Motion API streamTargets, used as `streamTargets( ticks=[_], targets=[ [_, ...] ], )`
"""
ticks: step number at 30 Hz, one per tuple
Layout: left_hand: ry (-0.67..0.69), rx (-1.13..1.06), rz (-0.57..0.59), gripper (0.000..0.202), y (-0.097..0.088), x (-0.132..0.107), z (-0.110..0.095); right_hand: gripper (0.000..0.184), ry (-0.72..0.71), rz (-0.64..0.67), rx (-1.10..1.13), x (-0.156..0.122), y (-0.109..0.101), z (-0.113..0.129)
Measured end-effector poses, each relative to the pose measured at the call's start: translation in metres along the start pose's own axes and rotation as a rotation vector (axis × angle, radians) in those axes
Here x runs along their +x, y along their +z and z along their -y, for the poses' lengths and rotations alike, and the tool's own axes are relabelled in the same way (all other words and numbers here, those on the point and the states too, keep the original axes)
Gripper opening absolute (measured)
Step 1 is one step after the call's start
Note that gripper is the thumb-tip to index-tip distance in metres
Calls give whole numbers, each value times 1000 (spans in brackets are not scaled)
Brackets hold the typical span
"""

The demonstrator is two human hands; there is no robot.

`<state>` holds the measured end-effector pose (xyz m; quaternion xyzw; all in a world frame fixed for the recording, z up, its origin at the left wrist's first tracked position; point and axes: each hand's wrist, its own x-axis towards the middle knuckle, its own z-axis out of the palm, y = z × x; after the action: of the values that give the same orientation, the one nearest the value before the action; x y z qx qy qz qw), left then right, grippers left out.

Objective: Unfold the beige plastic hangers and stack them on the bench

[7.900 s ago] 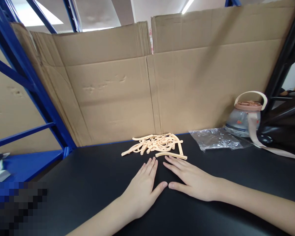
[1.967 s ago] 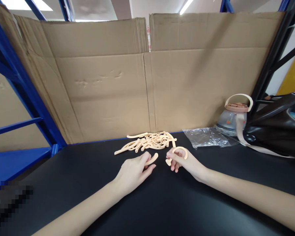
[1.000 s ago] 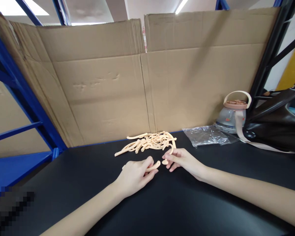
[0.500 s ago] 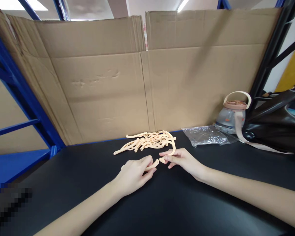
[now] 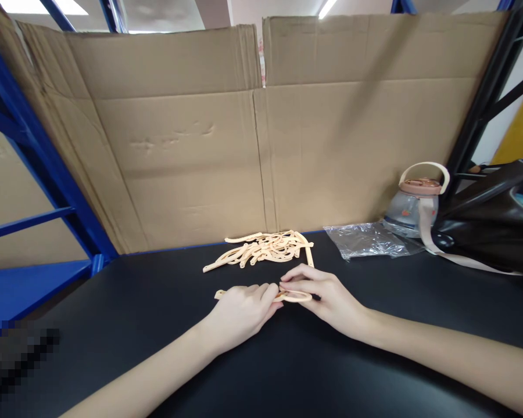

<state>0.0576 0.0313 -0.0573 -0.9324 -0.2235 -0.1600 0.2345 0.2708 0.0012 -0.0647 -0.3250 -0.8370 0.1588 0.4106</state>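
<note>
My left hand (image 5: 246,312) is closed around a beige strap (image 5: 297,300), a flat, bendy strip. One end of it (image 5: 219,294) sticks out to the left of my knuckles. On the other side the strap forms a narrow loop between my two hands. My right hand (image 5: 331,299) pinches at that loop with thumb and fingers, its fingertips nearly touching those of the left. Where the strap's parts meet is hidden by the fingers. Just beyond lies a tangled pile of similar beige straps (image 5: 270,251), some with small holes at their ends.
A clear plastic bag (image 5: 366,240) lies flat on the black tabletop (image 5: 261,371) at the right. Behind it stand a water bottle (image 5: 412,206) with a handle and strap, and a dark bag (image 5: 492,220). A cardboard wall (image 5: 192,162) closes off the back; a blue frame (image 5: 47,157) rises at left.
My right hand has come nearer to the left, closing the small gap between their fingers. A strap loop now shows between them. The pile looks unmoved.
</note>
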Motion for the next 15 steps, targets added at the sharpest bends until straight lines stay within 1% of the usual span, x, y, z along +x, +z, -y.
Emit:
streamTargets(
  ticks=[2,4,9,15],
  targets=[
    [0,18,-23,25,0,0,-1,26,-37,-15,-25,-2,1,0],
    [-4,36,-36,26,-1,1,-1,26,-63,-57,-57,-3,1,0],
    [-40,71,-62,28,-2,2,-2,24,-91,-136,-189,-4,-1,4],
    [-47,71,-45,25,-2,2,-1,24,-101,-123,-239,-3,-3,5]
  ],
)
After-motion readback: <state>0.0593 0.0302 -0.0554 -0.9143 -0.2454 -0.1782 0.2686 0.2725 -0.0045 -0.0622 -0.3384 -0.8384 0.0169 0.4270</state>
